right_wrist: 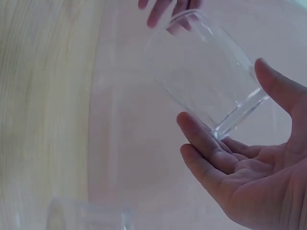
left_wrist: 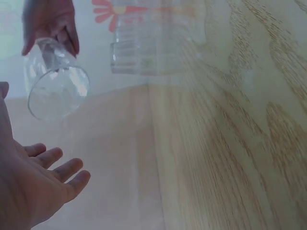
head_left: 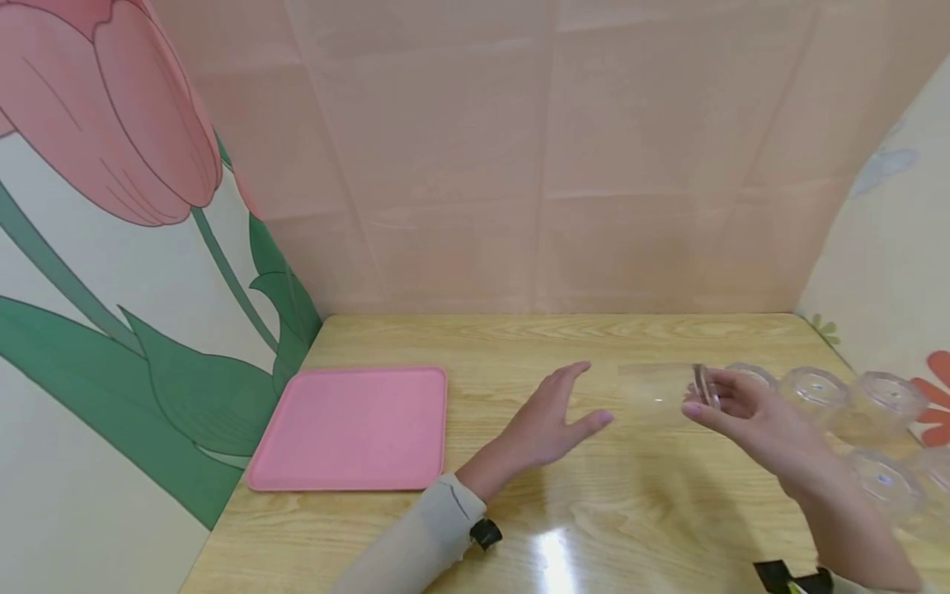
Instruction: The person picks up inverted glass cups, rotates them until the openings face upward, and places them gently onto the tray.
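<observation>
Head view: I see the right hand (head_left: 764,429) pinching a clear glass (head_left: 656,396) near its base, tipped sideways above the wooden table (head_left: 519,346); left hand (head_left: 538,427), fingers wide, near its rim, apart.

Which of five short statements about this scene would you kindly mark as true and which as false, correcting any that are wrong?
1. The right hand holds a clear cup near its base. True.
2. The left hand is gripping the pink tray. False: the left hand is apart from the tray and holds nothing.
3. The held cup stands upright on the table. False: it is held in the air, tipped sideways, with its mouth toward the left hand.
4. Other clear cups stand on the right side of the table. True.
5. The pink tray lies between the two hands. False: it lies to the left of both.
</observation>
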`<state>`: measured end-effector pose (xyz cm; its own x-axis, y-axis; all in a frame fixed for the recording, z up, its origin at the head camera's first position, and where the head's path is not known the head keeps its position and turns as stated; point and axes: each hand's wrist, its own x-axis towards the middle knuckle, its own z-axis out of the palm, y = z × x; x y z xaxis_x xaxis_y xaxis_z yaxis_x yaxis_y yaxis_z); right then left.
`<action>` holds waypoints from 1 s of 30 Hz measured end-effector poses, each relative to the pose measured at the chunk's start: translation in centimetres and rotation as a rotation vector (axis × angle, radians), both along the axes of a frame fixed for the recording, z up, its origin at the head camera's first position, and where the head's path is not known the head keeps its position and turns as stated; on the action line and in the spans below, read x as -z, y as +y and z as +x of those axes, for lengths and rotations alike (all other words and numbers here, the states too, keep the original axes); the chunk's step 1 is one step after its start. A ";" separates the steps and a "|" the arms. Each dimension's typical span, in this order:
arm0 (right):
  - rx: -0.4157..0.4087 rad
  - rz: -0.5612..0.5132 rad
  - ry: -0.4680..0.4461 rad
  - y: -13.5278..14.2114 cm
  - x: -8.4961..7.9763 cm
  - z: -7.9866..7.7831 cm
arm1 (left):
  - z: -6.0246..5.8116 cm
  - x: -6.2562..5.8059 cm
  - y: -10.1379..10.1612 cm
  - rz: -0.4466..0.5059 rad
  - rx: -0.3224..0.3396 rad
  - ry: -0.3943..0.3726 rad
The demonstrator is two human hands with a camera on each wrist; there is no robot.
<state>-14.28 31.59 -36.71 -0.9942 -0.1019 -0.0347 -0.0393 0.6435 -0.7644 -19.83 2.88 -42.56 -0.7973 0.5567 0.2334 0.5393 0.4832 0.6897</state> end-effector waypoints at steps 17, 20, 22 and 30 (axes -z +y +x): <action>-0.098 -0.486 0.069 -3.2 1.4 -0.6 | -0.4 -0.4 -0.4 0.366 0.076 -0.093; -0.138 -0.572 0.081 -3.8 1.5 -0.7 | -0.4 -0.4 -0.5 0.405 0.075 -0.101; -0.164 -0.619 0.093 -4.3 1.4 -0.8 | -0.4 -0.4 -0.6 0.417 0.077 -0.108; -0.110 -0.624 0.006 -5.5 1.2 -0.7 | -0.4 -0.4 -0.8 0.435 0.061 -0.143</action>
